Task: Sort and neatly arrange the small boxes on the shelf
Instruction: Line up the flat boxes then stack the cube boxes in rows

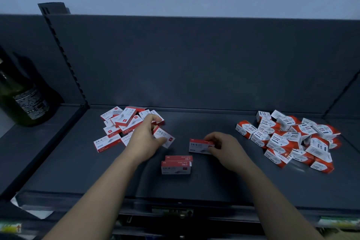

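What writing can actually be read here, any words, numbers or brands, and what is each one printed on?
"24/6": on the red-and-white box pinched by the right hand, the second box gripped by the left hand, and boxes in the left pile.
"PAPER CLIPS": on the orange-and-white boxes at the right.
Too blurred to read: the boxes' small print, the bottle label, the shelf-edge tags.

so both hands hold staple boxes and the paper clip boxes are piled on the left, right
No: the head view shows the paper clip boxes piled on the right of the shelf. The left hand holds one staple box, the right hand another.
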